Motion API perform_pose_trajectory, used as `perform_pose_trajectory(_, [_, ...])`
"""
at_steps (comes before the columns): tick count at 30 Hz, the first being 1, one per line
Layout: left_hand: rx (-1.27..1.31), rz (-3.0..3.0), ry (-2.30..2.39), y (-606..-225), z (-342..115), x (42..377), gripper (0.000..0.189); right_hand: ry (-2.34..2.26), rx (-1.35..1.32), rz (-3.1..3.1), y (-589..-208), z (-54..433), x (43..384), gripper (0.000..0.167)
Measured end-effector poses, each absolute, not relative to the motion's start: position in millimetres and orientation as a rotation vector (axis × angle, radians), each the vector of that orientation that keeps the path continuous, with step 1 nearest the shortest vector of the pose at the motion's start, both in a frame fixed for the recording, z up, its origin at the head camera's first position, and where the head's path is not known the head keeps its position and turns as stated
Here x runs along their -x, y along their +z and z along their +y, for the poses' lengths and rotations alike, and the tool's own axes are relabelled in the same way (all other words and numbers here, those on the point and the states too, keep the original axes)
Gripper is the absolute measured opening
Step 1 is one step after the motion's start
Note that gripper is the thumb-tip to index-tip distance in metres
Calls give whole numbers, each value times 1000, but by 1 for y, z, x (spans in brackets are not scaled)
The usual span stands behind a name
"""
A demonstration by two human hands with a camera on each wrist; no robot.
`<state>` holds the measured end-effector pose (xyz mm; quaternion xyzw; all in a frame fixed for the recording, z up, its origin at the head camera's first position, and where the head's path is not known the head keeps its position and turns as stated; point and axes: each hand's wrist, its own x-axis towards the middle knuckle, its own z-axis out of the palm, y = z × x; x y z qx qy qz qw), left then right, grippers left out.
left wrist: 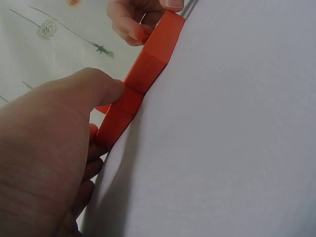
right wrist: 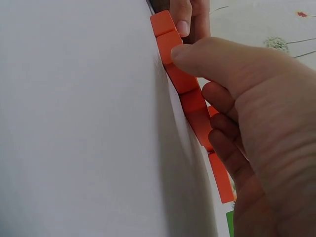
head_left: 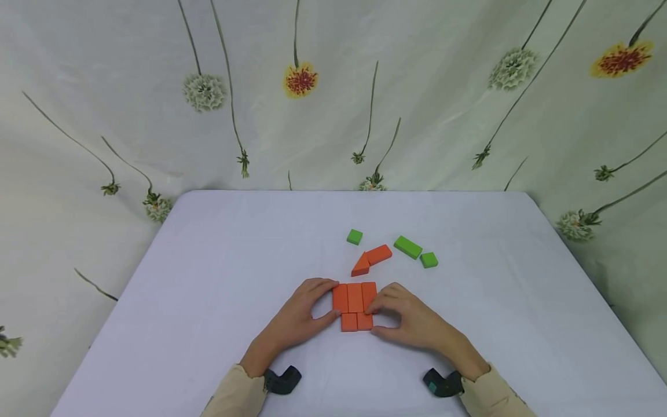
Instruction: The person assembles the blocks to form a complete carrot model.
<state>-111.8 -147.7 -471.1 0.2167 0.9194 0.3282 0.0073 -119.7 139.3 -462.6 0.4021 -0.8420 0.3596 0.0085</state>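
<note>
Three orange rectangular blocks (head_left: 355, 297) lie side by side on the white table, with two smaller orange blocks (head_left: 349, 322) against their near ends. My left hand (head_left: 302, 310) holds the leftmost long block (head_left: 340, 297), thumb at its near corner and fingers at its far end. On the other side my right hand (head_left: 411, 315) pinches the right small block (head_left: 365, 322), its thumb at the near right corner and its fingertips by the right long block. In the right wrist view, the right thumb (right wrist: 197, 53) presses the near face of an orange block (right wrist: 170, 44).
Beyond the grouped blocks lie an orange triangular block (head_left: 361, 264) and an orange rectangular block (head_left: 378, 255), touching. A small green block (head_left: 355, 237), a long green block (head_left: 408, 247) and another small green block (head_left: 429, 260) lie farther back. A flowered cloth (head_left: 323, 133) hangs behind the table.
</note>
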Motion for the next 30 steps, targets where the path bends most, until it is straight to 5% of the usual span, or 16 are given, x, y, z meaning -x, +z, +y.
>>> perform_pose_trajectory(12, [-663, 2870, 1032, -471, -148, 112, 57, 1186, -1233, -2558, -463, 140, 124, 29])
perform_pose_trajectory(30, [-664, 2879, 1018, -471, -147, 112, 58, 1137, -809, -2594, -457, 146, 164, 41])
